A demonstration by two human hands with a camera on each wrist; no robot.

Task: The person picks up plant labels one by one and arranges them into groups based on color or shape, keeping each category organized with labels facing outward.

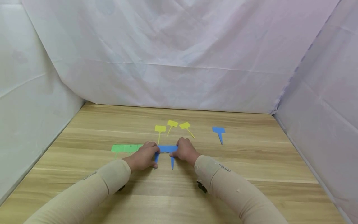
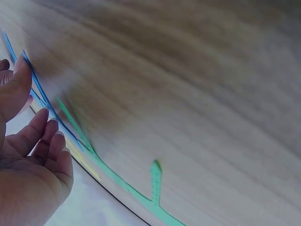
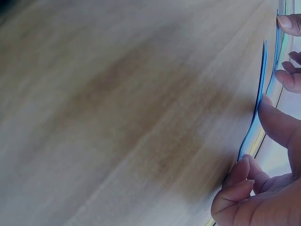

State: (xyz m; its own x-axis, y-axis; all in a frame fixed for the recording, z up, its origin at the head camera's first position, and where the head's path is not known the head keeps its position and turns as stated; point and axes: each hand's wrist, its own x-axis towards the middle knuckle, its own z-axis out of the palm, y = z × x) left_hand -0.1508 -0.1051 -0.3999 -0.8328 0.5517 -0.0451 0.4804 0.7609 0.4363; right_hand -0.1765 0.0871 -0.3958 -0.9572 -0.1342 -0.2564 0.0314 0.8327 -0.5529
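Observation:
Two blue T-shaped plant labels lie side by side on the wooden table, heads forming a strip and stems pointing toward me. My left hand point(image 1: 144, 157) holds the left blue label point(image 1: 156, 158), thumb by its stem tip and fingers at its head. Fingers of my right hand point(image 1: 186, 151) hold the right blue label point(image 1: 172, 161) at the right end of its head, the thumb on the near side. Left of them runs a row of green plant labels point(image 1: 118, 148), partly hidden by the left hand; one green stem point(image 2: 156, 181) shows in the left wrist view.
Behind the row lie three yellow plant labels point(image 1: 160, 128), turned at different angles. A separate blue label point(image 1: 218, 130) rests to the right. White cloth point(image 1: 179, 84) hangs behind the wooden table point(image 1: 173, 199) and along both sides.

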